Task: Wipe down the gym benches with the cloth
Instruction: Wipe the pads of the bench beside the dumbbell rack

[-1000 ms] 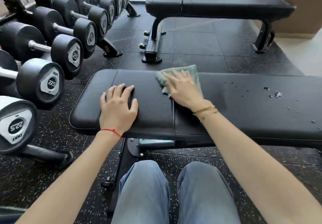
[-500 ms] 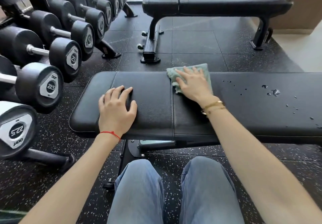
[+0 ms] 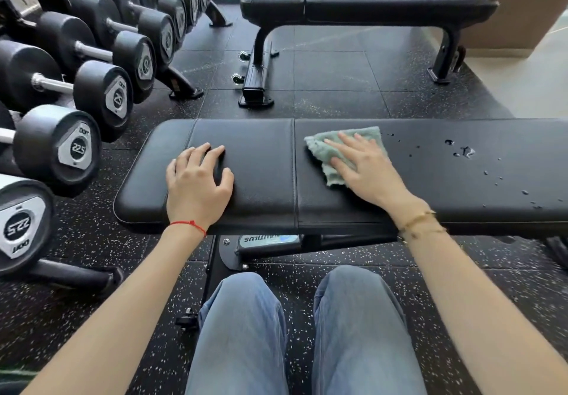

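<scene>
Moved: cloth (image 3: pixel 344 151) + right hand (image 3: pixel 365 168) have slid right along the near desk (image 3: pixel 261 179) since 1 s ago, from over the pad seam to just right of it. Left hand (image 3: pixel 196 185) hasn't shifted.

Right hand: flat on cloth, fingers spread + straight, pressing, not gripping.

Left hand: rests on left pad, fingers loosely bent, holding nothing, bracing.

Cloth: pale green, on long right pad twd far edge, part under the palm.

Droplets (image 3: pixel 467 151): scattered further right on same pad, well apart from cloth, not yet wiped.

Far desk (image 3: pixel 396 2): beyond, across the floor, no hand near it; prob still to do.

Stage (my read): mid-stroke heading right, most of long pad left.

Risk 1: flat palm only, no grip, so cloth could bunch or slip out on slick vinyl and the hand wipes bare.

Risk 2: cloth sits twd far edge; a narrow pass could miss the near strip.

Risk 3: small cloth may just smear the water if it soaks through.

Materials: pads are black smooth vinyl, slight sheen, stitched edges, rounded corners. Cloth is terry-like, soft, crumpled, ragged outline.

Around: dumbbell rack (image 3: pixel 92 93) at left, round black heads w/ grey plates; floor (image 3: pixel 338 71) is black speckled rubber tile.
</scene>
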{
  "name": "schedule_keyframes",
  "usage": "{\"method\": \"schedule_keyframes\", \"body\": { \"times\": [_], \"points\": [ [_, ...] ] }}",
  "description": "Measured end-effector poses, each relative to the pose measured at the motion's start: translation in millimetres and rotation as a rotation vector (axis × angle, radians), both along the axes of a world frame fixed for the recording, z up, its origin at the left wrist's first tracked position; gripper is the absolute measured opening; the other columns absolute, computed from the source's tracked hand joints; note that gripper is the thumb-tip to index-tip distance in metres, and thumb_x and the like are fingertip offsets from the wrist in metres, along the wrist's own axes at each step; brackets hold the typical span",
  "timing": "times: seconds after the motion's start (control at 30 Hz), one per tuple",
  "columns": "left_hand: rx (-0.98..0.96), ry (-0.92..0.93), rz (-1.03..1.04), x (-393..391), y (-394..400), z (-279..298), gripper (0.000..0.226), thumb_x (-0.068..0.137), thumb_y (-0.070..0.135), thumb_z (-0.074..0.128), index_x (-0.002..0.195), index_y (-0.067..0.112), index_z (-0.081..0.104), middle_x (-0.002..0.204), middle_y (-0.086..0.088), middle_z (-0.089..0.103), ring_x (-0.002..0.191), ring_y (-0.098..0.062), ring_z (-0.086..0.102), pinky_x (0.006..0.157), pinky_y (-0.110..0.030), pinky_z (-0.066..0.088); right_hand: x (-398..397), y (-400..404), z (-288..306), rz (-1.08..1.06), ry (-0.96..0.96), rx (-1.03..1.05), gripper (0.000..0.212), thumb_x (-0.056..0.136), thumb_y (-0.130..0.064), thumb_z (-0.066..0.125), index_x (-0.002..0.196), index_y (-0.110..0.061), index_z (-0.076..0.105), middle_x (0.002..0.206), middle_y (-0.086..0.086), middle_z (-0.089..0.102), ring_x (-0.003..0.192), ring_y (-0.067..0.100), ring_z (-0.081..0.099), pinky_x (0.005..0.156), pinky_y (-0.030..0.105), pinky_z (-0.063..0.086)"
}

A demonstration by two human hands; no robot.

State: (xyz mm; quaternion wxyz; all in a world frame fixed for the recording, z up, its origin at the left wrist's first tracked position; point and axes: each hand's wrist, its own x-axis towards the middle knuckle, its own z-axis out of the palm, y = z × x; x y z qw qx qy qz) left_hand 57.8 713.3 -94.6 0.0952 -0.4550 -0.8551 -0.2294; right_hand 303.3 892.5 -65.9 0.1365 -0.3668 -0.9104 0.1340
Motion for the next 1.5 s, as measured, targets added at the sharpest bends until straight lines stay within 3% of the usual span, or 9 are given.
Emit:
{"method": "schedule_keyframes", "body": {
  "times": [0.1, 0.3, 0.47, 0.6, 0.73, 0.9, 1.1, 1.27, 1.5],
  "points": [
    [-0.016, 0.01, 0.004, 0, 0, 0, 0.055, 0.089, 0.043, 0.038, 0.136, 0.023, 0.056, 0.144, -0.004, 0.053, 0.136, -0.026, 0.04, 0.116, -0.049, 0.025, -36, -27, -5, 0.029, -0.026, 0.052, 0.047, 0.1, -0.046, 0.034, 0.145, -0.036, 0.036, 0.156, -0.001, 0.029, 0.146, 0.028, 0.018, 0.121, 0.04, 0.002],
    [-0.027, 0.009, -0.013, -3, -2, 0, 0.056, 0.09, 0.044, 0.037, 0.138, 0.023, 0.055, 0.146, -0.004, 0.051, 0.138, -0.026, 0.038, 0.116, -0.049, 0.024, -18, -95, -7, 0.293, 0.059, 0.081, 0.048, 0.097, -0.045, 0.035, 0.144, -0.035, 0.04, 0.152, -0.009, 0.036, 0.145, 0.019, 0.024, 0.122, 0.034, 0.008],
    [-0.02, 0.001, -0.011, -1, -2, 1, 0.055, 0.09, 0.043, 0.037, 0.138, 0.022, 0.056, 0.146, -0.005, 0.051, 0.139, -0.026, 0.038, 0.117, -0.049, 0.023, 20, -37, -5, 0.104, 0.034, 0.039, 0.052, 0.098, -0.049, 0.037, 0.147, -0.034, 0.033, 0.157, -0.007, 0.027, 0.147, 0.015, 0.017, 0.122, 0.031, 0.004],
    [-0.007, 0.007, 0.005, 1, 0, 1, 0.054, 0.09, 0.042, 0.04, 0.136, 0.022, 0.057, 0.145, -0.005, 0.053, 0.138, -0.025, 0.039, 0.118, -0.049, 0.02, -28, -2, -2, -0.005, -0.027, 0.002, 0.051, 0.099, -0.045, 0.037, 0.148, -0.032, 0.032, 0.158, -0.001, 0.024, 0.148, 0.022, 0.012, 0.121, 0.037, 0.0],
    [0.006, 0.012, 0.007, 1, 0, 1, 0.053, 0.089, 0.041, 0.04, 0.135, 0.021, 0.058, 0.144, -0.005, 0.054, 0.137, -0.025, 0.04, 0.118, -0.047, 0.021, -62, -41, -2, 0.136, 0.024, -0.007, 0.047, 0.1, -0.042, 0.038, 0.147, -0.036, 0.033, 0.158, -0.005, 0.024, 0.148, 0.021, 0.012, 0.12, 0.034, -0.003],
    [0.002, 0.013, -0.003, 2, 0, 2, 0.053, 0.089, 0.04, 0.039, 0.135, 0.019, 0.059, 0.144, -0.006, 0.054, 0.138, -0.026, 0.04, 0.118, -0.048, 0.018, -9, -70, -2, 0.305, 0.125, -0.042, 0.047, 0.099, -0.041, 0.042, 0.146, -0.038, 0.034, 0.156, -0.012, 0.027, 0.147, 0.011, 0.015, 0.122, 0.034, 0.004],
    [0.038, -0.002, -0.025, 6, -2, 1, 0.049, 0.088, 0.036, 0.044, 0.127, 0.014, 0.064, 0.136, -0.008, 0.06, 0.133, -0.026, 0.047, 0.12, -0.048, 0.017, 29, -18, 2, 0.15, 0.119, -0.102, 0.052, 0.097, -0.044, 0.046, 0.146, -0.032, 0.036, 0.157, -0.008, 0.027, 0.147, 0.012, 0.013, 0.122, 0.034, 0.004],
    [0.065, -0.051, -0.034, 29, 11, 6, 0.049, 0.088, 0.036, 0.045, 0.128, 0.013, 0.064, 0.135, -0.006, 0.061, 0.132, -0.024, 0.048, 0.119, -0.049, 0.023, -24, 40, 7, 0.021, -0.033, -0.109, 0.057, 0.098, -0.047, 0.039, 0.15, -0.027, 0.028, 0.16, 0.001, 0.019, 0.148, 0.024, 0.008, 0.121, 0.04, -0.002],
    [0.078, -0.087, 0.004, 44, 24, 2, 0.047, 0.09, 0.034, 0.046, 0.131, 0.017, 0.062, 0.139, -0.005, 0.057, 0.135, -0.022, 0.044, 0.117, -0.046, 0.028, -2, -12, 2, 0.389, 0.106, -0.093, 0.048, 0.097, -0.046, 0.041, 0.145, -0.038, 0.035, 0.155, -0.009, 0.029, 0.148, 0.015, 0.013, 0.122, 0.037, 0.002]
  ]
}}
